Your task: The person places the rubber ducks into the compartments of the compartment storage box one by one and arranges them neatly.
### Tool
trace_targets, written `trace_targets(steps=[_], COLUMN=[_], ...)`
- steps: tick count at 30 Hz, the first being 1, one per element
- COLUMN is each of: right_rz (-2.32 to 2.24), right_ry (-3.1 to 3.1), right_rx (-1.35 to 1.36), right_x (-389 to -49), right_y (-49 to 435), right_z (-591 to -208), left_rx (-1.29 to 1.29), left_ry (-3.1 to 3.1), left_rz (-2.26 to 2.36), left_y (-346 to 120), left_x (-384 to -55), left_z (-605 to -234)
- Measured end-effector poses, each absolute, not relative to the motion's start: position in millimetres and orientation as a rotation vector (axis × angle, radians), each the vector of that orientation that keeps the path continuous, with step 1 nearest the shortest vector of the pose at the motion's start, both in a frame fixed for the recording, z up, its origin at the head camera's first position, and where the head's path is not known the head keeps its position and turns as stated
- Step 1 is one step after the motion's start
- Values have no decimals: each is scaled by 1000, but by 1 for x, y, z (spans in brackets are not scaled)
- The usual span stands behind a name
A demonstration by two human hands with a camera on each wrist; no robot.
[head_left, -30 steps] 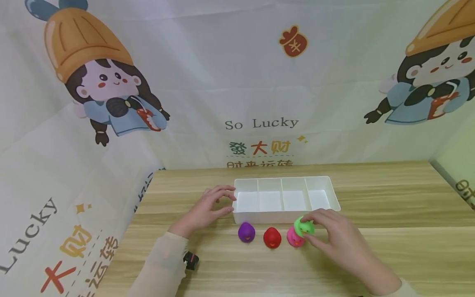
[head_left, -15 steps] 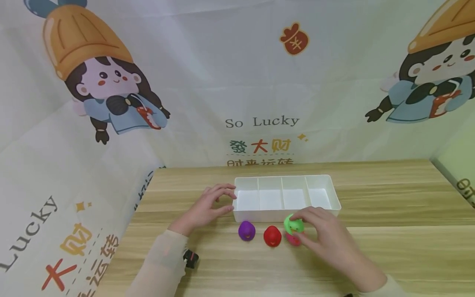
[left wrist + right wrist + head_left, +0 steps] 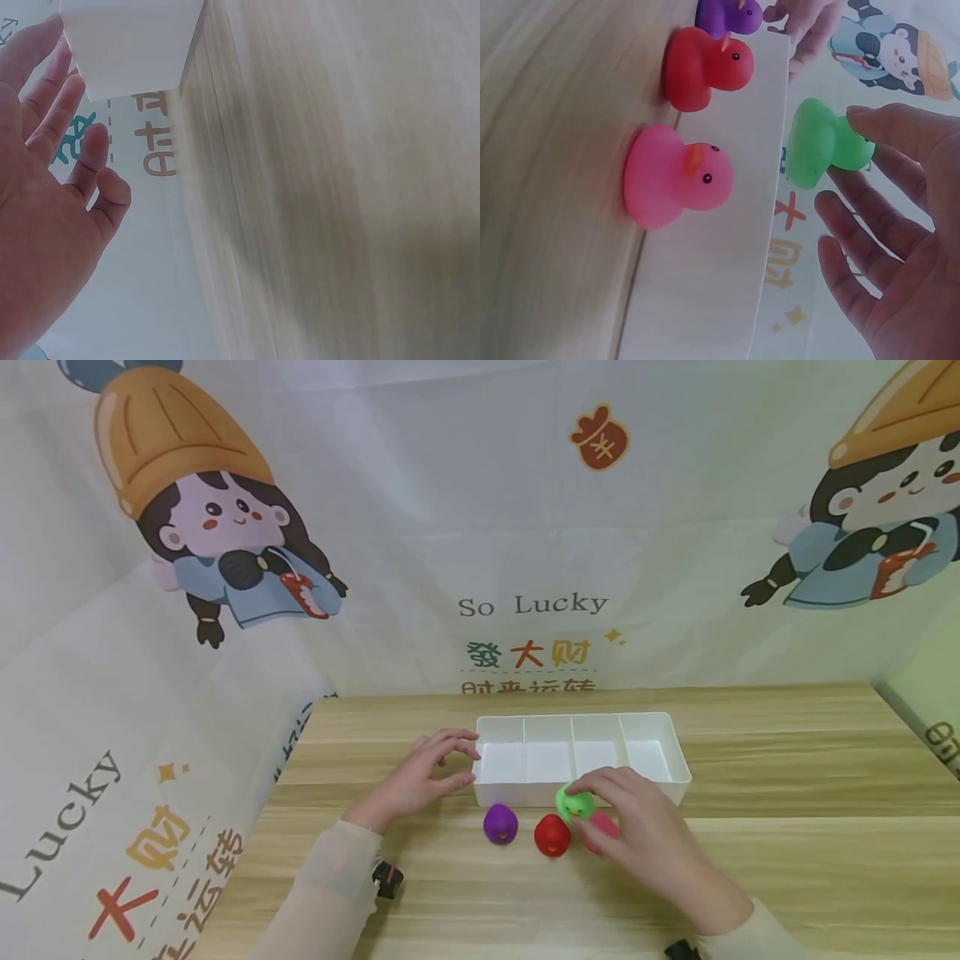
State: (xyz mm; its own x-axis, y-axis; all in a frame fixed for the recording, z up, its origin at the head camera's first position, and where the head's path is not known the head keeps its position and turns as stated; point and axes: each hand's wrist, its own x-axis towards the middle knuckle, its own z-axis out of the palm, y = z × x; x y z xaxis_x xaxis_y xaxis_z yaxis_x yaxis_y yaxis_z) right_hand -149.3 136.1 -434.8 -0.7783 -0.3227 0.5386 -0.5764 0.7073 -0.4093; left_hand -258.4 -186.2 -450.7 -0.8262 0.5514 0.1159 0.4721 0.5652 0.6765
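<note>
Green duck (image 3: 812, 142), pinched by the right hand (image 3: 641, 831).
From afar I see the left hand (image 3: 418, 781) spread beside the white tray (image 3: 517, 794).

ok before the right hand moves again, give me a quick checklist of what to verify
1. Right hand pinching the green duck: ok.
2. Green duck off the table: ok, it is held up.
3. Green duck over the open top of the white tray: not ok, the head view shows it against the front wall.
4. Left hand steadying the white tray: cannot tell; it is at the left end, but firm contact isn't clear.
5. Pink duck, red duck and purple duck upright: ok.
</note>
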Motion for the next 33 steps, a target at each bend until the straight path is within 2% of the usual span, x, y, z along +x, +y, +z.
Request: trace_targets(steps=[33], right_rz=[766], right_ry=[-2536], right_rx=[733], right_x=[-175], right_y=[106], right_z=[-430], left_rx=[885], left_ry=[2672], left_rz=[1120], left_y=[-184], left_x=[-257], left_z=[-449])
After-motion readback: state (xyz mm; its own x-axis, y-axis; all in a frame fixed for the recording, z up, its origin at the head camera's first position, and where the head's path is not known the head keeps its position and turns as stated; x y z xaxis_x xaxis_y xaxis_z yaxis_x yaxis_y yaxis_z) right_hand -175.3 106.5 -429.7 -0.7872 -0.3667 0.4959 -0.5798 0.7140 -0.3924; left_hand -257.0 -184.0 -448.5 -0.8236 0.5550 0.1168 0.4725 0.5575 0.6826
